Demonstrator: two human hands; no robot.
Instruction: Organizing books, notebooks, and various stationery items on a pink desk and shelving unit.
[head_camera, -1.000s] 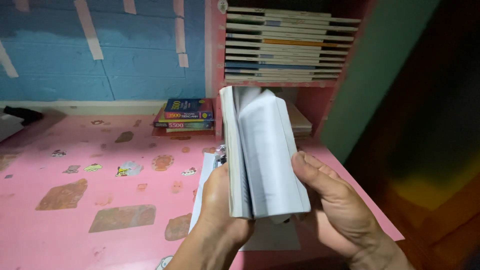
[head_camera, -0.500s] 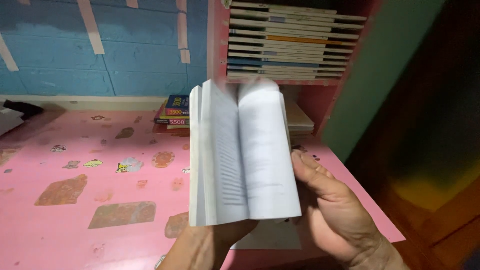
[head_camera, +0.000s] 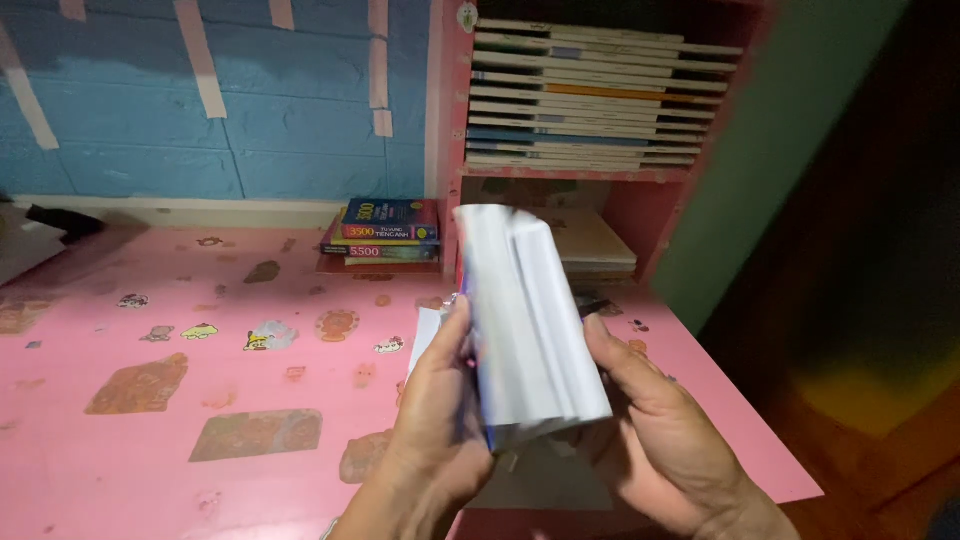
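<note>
Risk first: the book (head_camera: 530, 320) is held up off the worktop (head_camera: 150, 440), nearly closed, its pages blurred and fanned. Judgement: the loose page block could slip out from under the thumbs and flop open, or the whole book could twist out sideways, since only the lower half is pinched. A white sheet of paper (head_camera: 425, 335) lies on the worktop just below and behind the left hand (head_camera: 440, 410); a dropped book would likely land on it or knock it toward the near edge.

Left hand: closed grip on the book's left side, thumb running up along the cover, fingers wrapped behind, wrist low and near the worktop edge.

Right hand (head_camera: 655, 430): grip closed on the book's right side and bottom, palm cupped beneath, thumb laid up against the page edges.

Beyond the grips, up and away: a short stack of coloured books (head_camera: 385, 232) against the blue wall (head_camera: 200, 120); to its right a pink shelf (head_camera: 600, 172) packed with flat-lying books.
</note>
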